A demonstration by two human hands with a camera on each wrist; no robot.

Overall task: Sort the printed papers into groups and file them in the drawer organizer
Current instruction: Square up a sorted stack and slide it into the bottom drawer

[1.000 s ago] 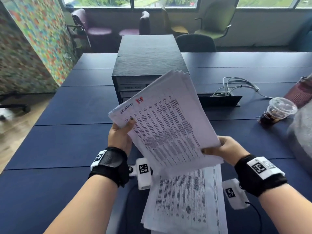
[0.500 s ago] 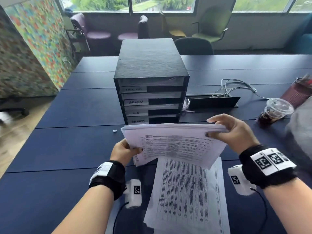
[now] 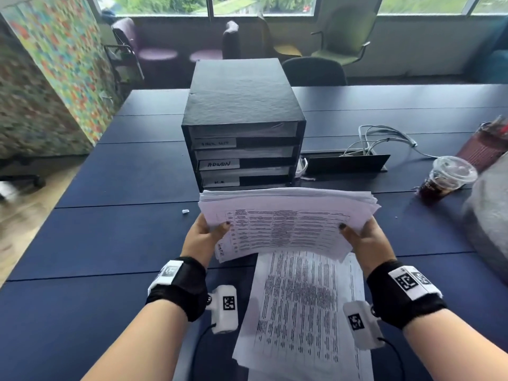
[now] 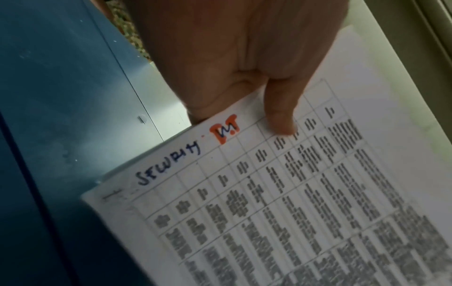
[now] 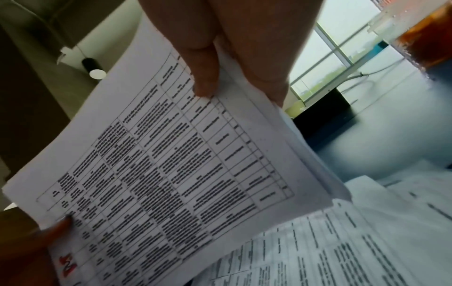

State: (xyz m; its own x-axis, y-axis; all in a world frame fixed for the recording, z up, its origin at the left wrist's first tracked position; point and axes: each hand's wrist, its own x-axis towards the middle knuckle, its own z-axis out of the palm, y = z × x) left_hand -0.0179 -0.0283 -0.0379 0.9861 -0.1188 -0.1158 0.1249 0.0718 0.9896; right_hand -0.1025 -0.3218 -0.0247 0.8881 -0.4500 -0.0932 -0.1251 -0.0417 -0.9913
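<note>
Two hands: left hand [image 3: 203, 237] and right hand [image 3: 362, 240] each pinch one end of the held bundle [image 3: 286, 215], thumbs on top, fingers [image 4: 281, 116] curled beneath.
Held bundle: lifted level, just before the drawer organizer [image 3: 244, 127]; top sheet hand-marked, seemingly "SECURITY".
Second pile: loose sheets [image 3: 299, 312] lie on the worktop [image 3: 110, 243] under the bundle.
Organizer: drawers labelled, all appear pushed in.
Progress: judged midway; this group sorted, not yet filed; the loose sheets remain.

Dark blue table [image 3: 123, 188], green chair [image 3: 346, 37] beneath bright windows [image 3: 162, 4]
</note>
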